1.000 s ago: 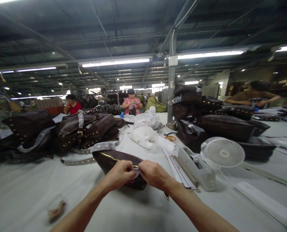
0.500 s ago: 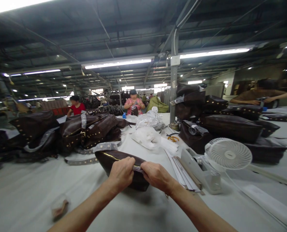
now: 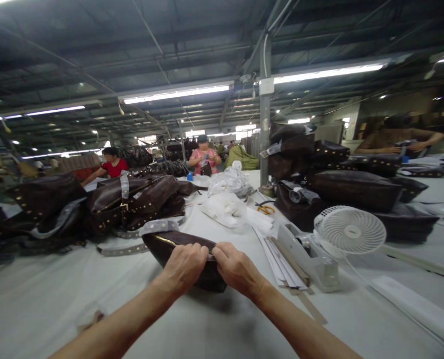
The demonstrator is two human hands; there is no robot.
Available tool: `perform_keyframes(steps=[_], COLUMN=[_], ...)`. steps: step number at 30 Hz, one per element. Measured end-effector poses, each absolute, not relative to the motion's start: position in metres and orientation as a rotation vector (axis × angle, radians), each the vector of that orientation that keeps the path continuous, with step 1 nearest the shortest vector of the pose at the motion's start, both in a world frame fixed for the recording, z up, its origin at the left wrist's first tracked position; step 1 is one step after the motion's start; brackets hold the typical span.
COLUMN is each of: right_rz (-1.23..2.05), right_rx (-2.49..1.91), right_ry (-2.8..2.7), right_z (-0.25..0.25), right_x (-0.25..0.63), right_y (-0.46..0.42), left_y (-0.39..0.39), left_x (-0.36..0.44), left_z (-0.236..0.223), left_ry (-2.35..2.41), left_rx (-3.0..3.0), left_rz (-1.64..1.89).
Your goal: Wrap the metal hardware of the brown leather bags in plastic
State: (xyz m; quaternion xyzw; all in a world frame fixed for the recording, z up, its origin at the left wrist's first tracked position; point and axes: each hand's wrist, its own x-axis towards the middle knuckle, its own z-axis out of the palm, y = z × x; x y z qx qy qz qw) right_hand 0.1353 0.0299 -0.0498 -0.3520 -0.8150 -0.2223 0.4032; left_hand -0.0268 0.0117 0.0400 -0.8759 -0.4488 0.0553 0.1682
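Gripped in the left hand [image 3: 184, 268] and right hand [image 3: 238, 270], close together: the top edge of a dark brown leather bag [image 3: 162, 244]; resting toward the near edge of the white work table [image 3: 38, 309]; just right of it, a stack of paper strips [image 3: 282, 264]; farther right, a small white desk fan [image 3: 349, 230]; beyond the bag, studded leather bags [image 3: 132, 204].

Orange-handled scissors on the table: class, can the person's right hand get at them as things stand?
Probably yes: the right hand need only release the dark leather bag; the scissors lie close ahead, with only flat white paper beside the way.
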Motion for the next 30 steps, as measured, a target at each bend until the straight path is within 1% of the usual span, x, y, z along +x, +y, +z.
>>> perform_keyframes(steps=[4,8,11,13,15,18,20,23,25,27,30], right_rz=[-0.664,-0.559,-0.469,-0.452,-0.461,-0.480,-0.494,-0.523,-0.478,-0.353,-0.126], right_rx=[-0.988,-1.049,-1.029,-1.014,-1.004,-0.986,-0.982,-0.968,-0.950,-0.955,-0.961], right_ry=[-1.989,-2.029,-2.073,-2.090,-2.107,-2.142,-2.149,-2.153,-2.165,-2.171,-2.167], right_z=[-0.057,-0.063,-0.064,-0.064,-0.064,-0.064,-0.064,-0.065,-0.065,-0.063,-0.055], right_x=[0.129,0.131,0.133,0.134,0.133,0.133,0.133,0.135,0.137,0.140,0.147], right_y=[0.034,0.034,0.033,0.033,0.033,0.034,0.034,0.034,0.035,0.035,0.035], left_y=[0.005,0.005,0.009,0.013,0.018,0.025,0.029,0.032,0.033,0.033,0.030], left_x=[-0.022,-0.025,-0.027,-0.026,-0.023,-0.020,-0.020,-0.022,-0.024,-0.025,-0.026], left_z=[0.036,0.033,0.040,0.046,0.050,0.049,0.044,0.033,0.026,0.021,0.016], left_ry=[-1.401,-1.519,-1.793,-2.079,-2.279,-2.393,-2.470,-2.622,-2.704,-2.786,-2.907], left_rx=[-2.529,-2.753,-3.094,-3.324,-3.429,-3.581,-3.693,-3.699,-3.642,-3.529,-3.311], left_rz=[0.074,-0.036,-0.134,-0.223,-0.300,-0.371,-0.507,-0.797,-0.982,-1.140,-1.211])
